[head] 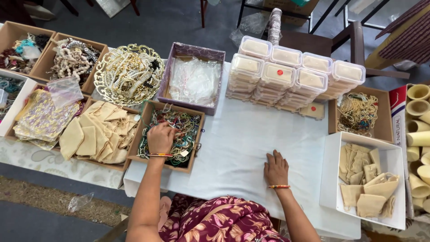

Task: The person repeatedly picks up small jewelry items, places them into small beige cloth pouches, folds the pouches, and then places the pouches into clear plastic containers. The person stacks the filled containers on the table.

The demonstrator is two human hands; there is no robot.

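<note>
My left hand (160, 138) reaches into a brown cardboard box (197, 143) full of dark green and multicoloured bead strings (184, 127); its fingers are curled among the strands, and whether they grip one I cannot tell. My right hand (275, 168) lies flat, fingers together, on the white cloth (242, 134) that covers the table, holding nothing. Both wrists wear thin red and gold bangles.
Stacks of lidded clear plastic containers (293, 74) stand at the back. A purple box of plastic bags (193, 80), a gold wire basket of pearl strings (129, 74), beige cloth pouches (101, 132), a white box of pouches (365, 179), a beads box (358, 112) and cardboard cones (419, 130) surround the cloth.
</note>
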